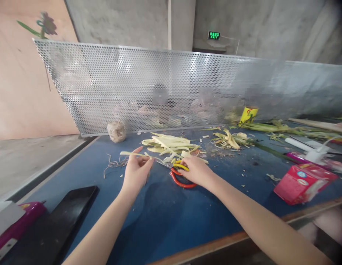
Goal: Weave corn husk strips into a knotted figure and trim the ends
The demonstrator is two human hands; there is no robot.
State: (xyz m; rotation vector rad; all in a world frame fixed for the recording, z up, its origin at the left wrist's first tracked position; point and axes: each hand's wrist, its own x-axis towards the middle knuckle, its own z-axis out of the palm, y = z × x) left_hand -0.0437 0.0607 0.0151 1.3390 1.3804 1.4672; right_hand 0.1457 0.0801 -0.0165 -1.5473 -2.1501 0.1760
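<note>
My left hand pinches a thin pale strip of plant husk, which sticks out to the left of the fingers. My right hand is closed at the yellow handle of a pair of scissors; its fingertips are partly hidden. A metal blade reaches left from there toward my left hand. Just below, a red-orange handle loop rests at the tabletop; whether it belongs to a second pair I cannot tell. Behind both hands lies a heap of pale yellow-green husk strips.
A perforated metal screen stands along the table's back, people faintly visible behind it. Around the blue table are a twine ball, loose twine, husk scraps, a yellow can, a red carton and a black phone-like slab.
</note>
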